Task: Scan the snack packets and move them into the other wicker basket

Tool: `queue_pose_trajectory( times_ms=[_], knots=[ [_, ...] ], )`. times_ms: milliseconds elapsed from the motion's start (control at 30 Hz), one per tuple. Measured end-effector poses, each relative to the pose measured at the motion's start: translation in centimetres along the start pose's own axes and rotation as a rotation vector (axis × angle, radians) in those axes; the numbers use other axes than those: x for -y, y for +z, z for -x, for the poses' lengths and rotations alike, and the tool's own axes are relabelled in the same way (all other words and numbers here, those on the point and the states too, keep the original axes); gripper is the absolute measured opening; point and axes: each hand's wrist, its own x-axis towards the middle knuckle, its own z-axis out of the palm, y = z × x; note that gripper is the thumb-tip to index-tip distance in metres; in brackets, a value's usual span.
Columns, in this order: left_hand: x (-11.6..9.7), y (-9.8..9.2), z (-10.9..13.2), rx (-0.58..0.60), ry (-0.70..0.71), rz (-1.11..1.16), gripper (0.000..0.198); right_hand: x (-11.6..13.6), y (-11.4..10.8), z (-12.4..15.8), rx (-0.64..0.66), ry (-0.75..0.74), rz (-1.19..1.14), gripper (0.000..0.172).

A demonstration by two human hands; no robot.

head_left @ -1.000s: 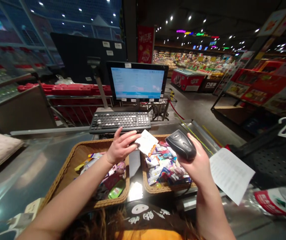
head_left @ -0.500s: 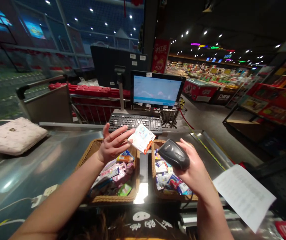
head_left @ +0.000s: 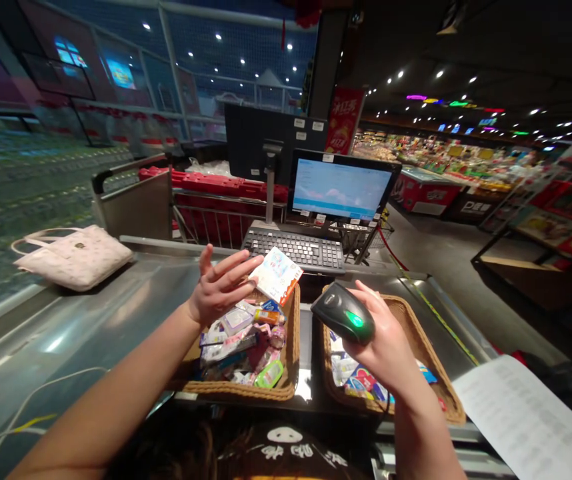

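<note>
My left hand [head_left: 221, 287] holds a small white and orange packet [head_left: 277, 275] by its edge, above the left wicker basket [head_left: 293, 333] full of small packaged items. My right hand [head_left: 381, 337] grips a black handheld barcode scanner [head_left: 343, 312] with a green light lit on it; its nose points toward the packet. The scanner hangs over the right wicker basket [head_left: 426, 347], which also holds small packets. Both baskets sit on a metal checkout counter [head_left: 91, 320].
A keyboard [head_left: 299, 248] and a lit monitor [head_left: 342, 190] stand behind the baskets. A pale handbag [head_left: 73, 257] lies on the counter at the left. A printed paper sheet [head_left: 526, 420] lies at the lower right. Red shopping carts [head_left: 216, 200] and store shelves are beyond.
The view has swung left. My left hand has kept hold of the packet. The scanner has drawn closer to it, and its green light is now on.
</note>
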Motion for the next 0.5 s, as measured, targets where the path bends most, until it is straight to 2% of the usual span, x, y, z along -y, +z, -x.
queue_pose_trajectory(
  times_ms=[200, 400, 500],
  knots=[
    [0.6, -0.6, 0.9, -0.012, -0.006, 0.028, 0.011, 0.9, 0.5, -0.4, -0.001, 0.015, -0.009, 0.055],
    [0.8, -0.9, 1.9, 0.026, -0.004, 0.033, 0.008, 1.4, 1.2, -0.5, 0.008, 0.037, -0.002, 0.045],
    [0.7, -0.8, 2.6, 0.065, -0.003, 0.016, 0.006, 1.5, 1.7, -0.5, 0.012, 0.05, 0.019, 0.046]
  ],
)
